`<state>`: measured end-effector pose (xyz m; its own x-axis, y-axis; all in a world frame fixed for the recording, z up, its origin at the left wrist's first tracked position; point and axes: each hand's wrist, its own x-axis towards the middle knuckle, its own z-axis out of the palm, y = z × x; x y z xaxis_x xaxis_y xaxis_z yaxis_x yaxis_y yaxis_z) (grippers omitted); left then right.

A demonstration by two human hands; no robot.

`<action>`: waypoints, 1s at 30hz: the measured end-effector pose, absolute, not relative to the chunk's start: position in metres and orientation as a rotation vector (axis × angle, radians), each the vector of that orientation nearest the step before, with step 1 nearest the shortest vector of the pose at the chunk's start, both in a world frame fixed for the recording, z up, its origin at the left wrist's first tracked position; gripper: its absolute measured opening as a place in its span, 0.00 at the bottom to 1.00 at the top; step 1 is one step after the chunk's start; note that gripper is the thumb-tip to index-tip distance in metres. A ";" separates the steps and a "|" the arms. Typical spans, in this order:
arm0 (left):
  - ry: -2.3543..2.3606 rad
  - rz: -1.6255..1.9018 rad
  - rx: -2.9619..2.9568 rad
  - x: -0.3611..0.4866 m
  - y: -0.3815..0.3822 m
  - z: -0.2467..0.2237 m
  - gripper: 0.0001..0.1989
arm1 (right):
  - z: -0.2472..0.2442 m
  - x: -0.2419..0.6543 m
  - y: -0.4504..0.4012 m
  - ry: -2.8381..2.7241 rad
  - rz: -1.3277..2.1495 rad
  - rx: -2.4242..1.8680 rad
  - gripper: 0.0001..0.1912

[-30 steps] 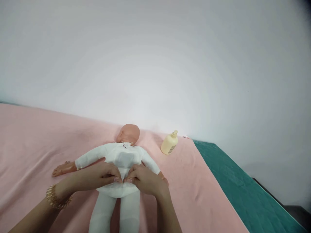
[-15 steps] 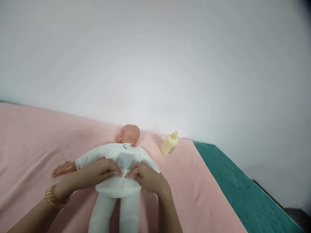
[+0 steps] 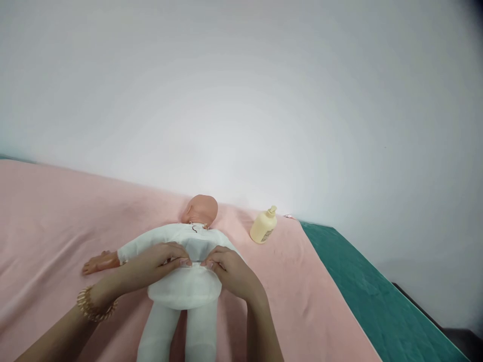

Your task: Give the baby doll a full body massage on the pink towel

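A baby doll (image 3: 184,296) with a white cloth body lies face down on a pink sheet, its bare plastic head (image 3: 202,209) at the far end and one plastic hand (image 3: 101,262) stretched to the left. A grey patch (image 3: 196,247) shows on its upper back. Below the patch, my left hand (image 3: 171,259) pinches the white cloth from the left side. From the right, my right hand (image 3: 223,266) pinches the same cloth a short gap away. The doll's right-side arm is mostly hidden behind my right hand.
A pale yellow pump bottle (image 3: 263,227) stands on the pink sheet (image 3: 302,291), to the right of the doll's head. Green surface (image 3: 362,281) shows beyond the sheet's right edge. A plain white wall (image 3: 241,100) rises behind.
Both hands have shifted slightly up the doll's back and drawn a little apart, still pinching the cloth. The grey patch is now partly folded over at its lower part.
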<state>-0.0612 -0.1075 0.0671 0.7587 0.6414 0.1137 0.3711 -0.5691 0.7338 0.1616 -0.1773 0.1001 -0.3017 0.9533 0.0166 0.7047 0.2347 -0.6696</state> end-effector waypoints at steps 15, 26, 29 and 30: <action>0.838 0.692 2.254 -0.056 -0.100 0.055 0.18 | 0.073 0.158 -0.155 -1.853 0.618 -1.424 0.14; 0.908 0.906 2.398 -0.049 -0.084 0.026 0.21 | 0.033 0.143 -0.133 -1.768 0.419 -1.302 0.12; 0.921 0.841 2.410 -0.046 -0.084 0.027 0.20 | 0.032 0.142 -0.130 -1.805 0.417 -1.351 0.11; 0.924 0.828 2.411 -0.045 -0.084 0.027 0.20 | 0.031 0.142 -0.129 -1.819 0.416 -1.366 0.12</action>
